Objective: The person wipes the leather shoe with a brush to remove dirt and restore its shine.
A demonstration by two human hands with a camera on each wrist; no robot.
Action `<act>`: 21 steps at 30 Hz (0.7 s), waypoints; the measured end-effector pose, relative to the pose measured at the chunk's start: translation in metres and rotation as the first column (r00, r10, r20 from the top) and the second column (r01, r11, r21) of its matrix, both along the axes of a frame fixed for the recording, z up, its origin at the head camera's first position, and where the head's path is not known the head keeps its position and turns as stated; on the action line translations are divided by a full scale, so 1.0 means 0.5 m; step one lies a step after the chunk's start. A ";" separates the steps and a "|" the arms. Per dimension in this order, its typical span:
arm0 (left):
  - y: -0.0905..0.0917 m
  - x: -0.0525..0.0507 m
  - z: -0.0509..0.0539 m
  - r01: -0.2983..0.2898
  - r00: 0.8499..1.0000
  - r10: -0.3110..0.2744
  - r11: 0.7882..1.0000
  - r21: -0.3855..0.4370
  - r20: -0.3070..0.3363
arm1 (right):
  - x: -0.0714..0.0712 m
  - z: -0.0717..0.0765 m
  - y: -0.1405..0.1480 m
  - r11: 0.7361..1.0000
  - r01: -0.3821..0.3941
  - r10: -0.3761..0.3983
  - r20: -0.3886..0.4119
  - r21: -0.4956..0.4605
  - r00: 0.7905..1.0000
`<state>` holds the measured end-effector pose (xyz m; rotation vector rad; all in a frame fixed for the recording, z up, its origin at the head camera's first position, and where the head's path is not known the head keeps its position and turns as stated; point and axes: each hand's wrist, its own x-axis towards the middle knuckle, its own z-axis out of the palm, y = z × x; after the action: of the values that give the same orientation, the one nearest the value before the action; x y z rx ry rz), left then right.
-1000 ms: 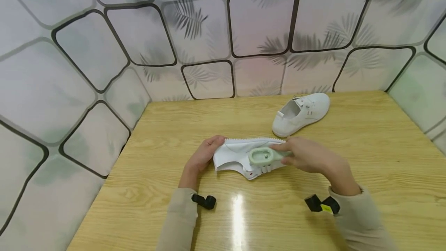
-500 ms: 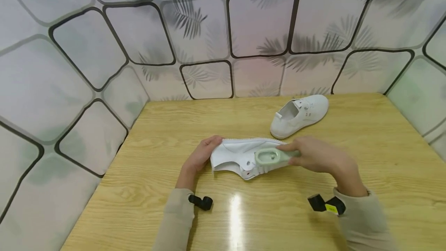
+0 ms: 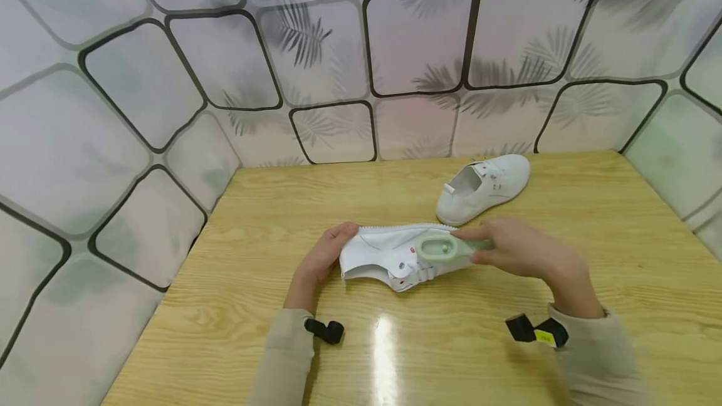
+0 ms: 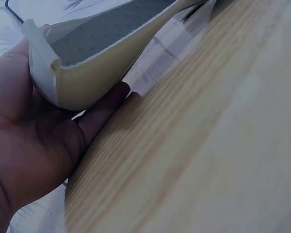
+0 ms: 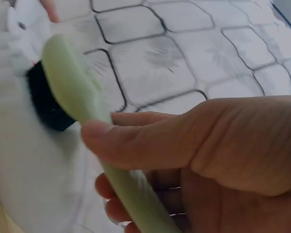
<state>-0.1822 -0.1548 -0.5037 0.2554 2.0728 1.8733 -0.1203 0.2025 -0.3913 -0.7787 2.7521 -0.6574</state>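
A white shoe (image 3: 375,246) lies tilted on its side at the middle of the table, its opening facing the person. My left hand (image 3: 324,257) grips its heel; in the left wrist view the thumb and fingers lie on either side of the heel (image 4: 89,87), close to the tabletop. Pale green and long-handled, a brush (image 3: 435,247) is held by my right hand (image 3: 519,248) at its handle. The right wrist view shows its dark bristles (image 5: 46,99) against the shoe's upper, with the thumb along the handle.
A second white shoe (image 3: 504,177) sits upright behind the right hand, towards the back of the wooden table (image 3: 271,205). Patterned fabric walls (image 3: 420,42) enclose the table at the back and both sides. Black cameras are strapped to both wrists.
The right hand and brush have slid rightward along the shoe's upper, towards the toe, uncovering a small red mark. The left hand keeps its hold on the heel.
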 end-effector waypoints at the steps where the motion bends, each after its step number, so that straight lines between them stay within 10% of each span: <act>1: -0.001 -0.001 0.002 -0.004 1.000 0.004 1.000 0.000 0.003 | 0.000 0.001 -0.012 1.000 -0.002 0.003 -0.018 0.008 1.000; 9: 0.004 -0.004 0.008 -0.024 1.000 0.024 1.000 -0.006 -0.016 | -0.001 0.013 -0.002 0.998 0.035 -0.036 -0.023 -0.045 0.999; 21: 0.013 -0.009 0.001 -0.215 0.976 0.217 0.972 0.092 -0.010 | -0.012 -0.014 -0.039 0.997 0.077 -0.073 -0.181 0.015 0.981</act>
<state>-0.1869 -0.1483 -0.5031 0.0715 2.1046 2.1020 -0.1262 0.1831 -0.3984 -0.7676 2.9605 -0.5970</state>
